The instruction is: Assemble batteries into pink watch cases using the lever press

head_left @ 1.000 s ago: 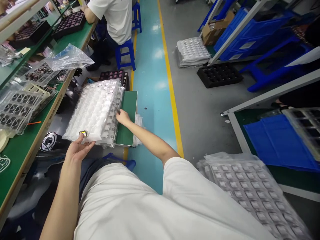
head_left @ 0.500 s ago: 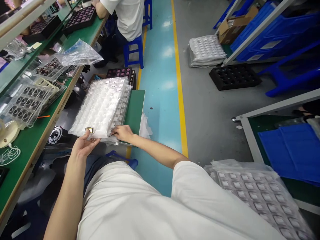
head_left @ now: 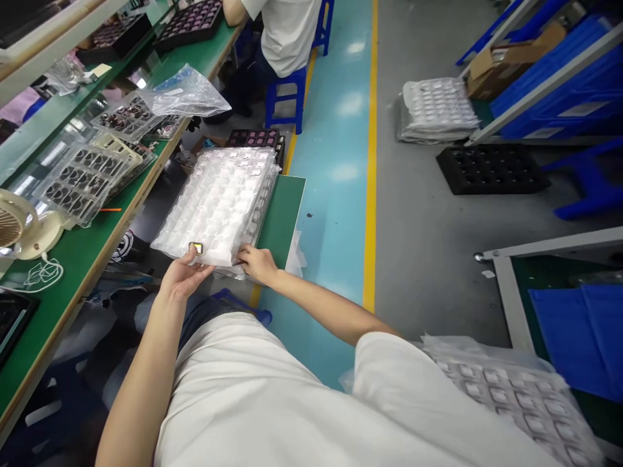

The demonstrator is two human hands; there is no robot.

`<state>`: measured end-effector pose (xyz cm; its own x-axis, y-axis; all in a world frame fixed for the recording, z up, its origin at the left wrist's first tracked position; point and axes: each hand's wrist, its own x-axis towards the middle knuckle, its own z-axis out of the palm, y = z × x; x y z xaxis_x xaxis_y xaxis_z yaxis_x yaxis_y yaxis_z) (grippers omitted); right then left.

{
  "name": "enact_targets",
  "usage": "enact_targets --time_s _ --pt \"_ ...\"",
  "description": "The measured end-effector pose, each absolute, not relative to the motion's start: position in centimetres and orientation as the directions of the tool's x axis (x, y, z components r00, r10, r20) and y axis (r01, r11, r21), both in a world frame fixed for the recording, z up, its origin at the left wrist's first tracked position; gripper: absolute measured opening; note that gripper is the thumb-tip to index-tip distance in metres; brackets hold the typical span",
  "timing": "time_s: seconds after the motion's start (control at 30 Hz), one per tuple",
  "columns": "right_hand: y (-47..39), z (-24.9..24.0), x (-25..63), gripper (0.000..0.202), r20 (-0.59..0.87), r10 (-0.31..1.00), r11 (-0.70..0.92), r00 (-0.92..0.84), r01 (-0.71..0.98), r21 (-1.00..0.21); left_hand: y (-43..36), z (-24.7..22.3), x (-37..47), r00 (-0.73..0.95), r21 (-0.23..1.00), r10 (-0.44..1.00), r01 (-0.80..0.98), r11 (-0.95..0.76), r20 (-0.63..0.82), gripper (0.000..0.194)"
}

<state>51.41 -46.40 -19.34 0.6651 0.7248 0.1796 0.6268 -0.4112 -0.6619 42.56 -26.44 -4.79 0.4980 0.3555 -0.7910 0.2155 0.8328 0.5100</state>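
Observation:
A stack of clear plastic trays [head_left: 219,201], covered with a white translucent sheet, rests on a green board [head_left: 286,211] beside the workbench. My left hand [head_left: 185,275] grips the stack's near left edge, thumb on top and fingers underneath. By that thumb lies a small dark-framed part with a yellow-white centre [head_left: 196,248]. At the near right corner, my right hand [head_left: 257,264] has its fingers curled against the tray edges, pinching them; its fingertips are partly hidden.
The green workbench [head_left: 92,259] at left holds part trays, a plastic bag and a small fan. A seated person [head_left: 289,32] is ahead. Trays in plastic [head_left: 520,389] lie low at right. Further off are a black tray [head_left: 491,170] and a metal-framed rack [head_left: 511,305].
The whole view has shifted, so the scene sits further right in the picture. Both hands keep their places at the stack's near edge.

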Motion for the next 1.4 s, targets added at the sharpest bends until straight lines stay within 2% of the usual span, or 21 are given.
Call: enact_targets --time_s 0.2,0.33,0.43,0.57,0.7,0.83,0.93,1.0,1.1,1.2,1.3,1.4 --pt "-53.3 -18.9 47.8 0.029 0.417 0.691 -0.208 0.590 0.715 -0.667 -27.4 -7.5 42.0 0.508 0.533 0.369 0.226 0.815 -0.779 0.006" --pt "-54.0 -16.3 46.2 0.022 0.533 0.615 -0.100 0.580 0.729 -0.677 -28.1 -9.6 41.0 0.548 0.577 0.388 0.225 0.785 -0.741 0.014" --pt "-51.4 -13.7 45.8 0.014 0.551 0.550 -0.061 0.628 0.688 -0.723 -27.7 -9.8 38.9 0.577 0.639 0.444 0.185 0.747 -0.685 0.014" --pt "-44.9 -10.9 45.8 0.016 0.457 0.534 -0.006 0.711 0.544 -0.839 -26.7 -7.7 34.8 0.632 0.696 0.502 0.083 0.713 -0.590 0.017" --pt "-37.8 -8.8 44.9 0.019 0.338 0.623 0.068 0.706 0.381 -0.922 -25.4 -4.8 31.0 0.709 0.694 0.493 -0.007 0.720 -0.504 0.032" --pt "-33.0 -6.8 43.2 0.019 0.255 0.786 0.133 0.562 0.250 -0.959 -23.0 -3.7 28.2 0.723 0.684 0.537 -0.123 0.719 -0.435 0.033" --pt "-30.8 -5.5 41.9 0.019 0.160 0.898 0.122 0.410 0.116 -0.986 -21.0 -3.9 26.3 0.695 0.675 0.591 -0.204 0.709 -0.410 0.029" --pt "-29.7 -4.9 41.1 0.026 0.145 0.932 0.110 0.332 0.122 -0.986 -20.0 -4.1 25.2 0.662 0.677 0.629 -0.243 0.695 -0.409 0.028" --pt "-28.0 -4.7 39.8 0.037 0.199 0.948 0.146 0.247 0.215 -0.966 -18.8 -4.2 23.8 0.590 0.679 0.690 -0.302 0.669 -0.418 0.026" --pt "-26.1 -5.0 38.7 0.036 0.188 0.958 0.143 0.216 0.207 -0.968 -17.8 -4.3 22.8 0.546 0.673 0.728 -0.354 0.649 -0.415 0.024" --pt "-24.2 -5.1 38.1 0.028 0.072 0.966 0.038 0.248 0.138 -0.990 -16.7 -4.4 21.8 0.529 0.657 0.742 -0.391 0.644 -0.413 0.022" --pt "-22.8 -4.8 38.1 0.028 -0.071 0.952 -0.103 0.297 0.096 -0.990 -15.8 -4.1 20.7 0.487 0.633 0.756 -0.430 0.644 -0.437 0.026"
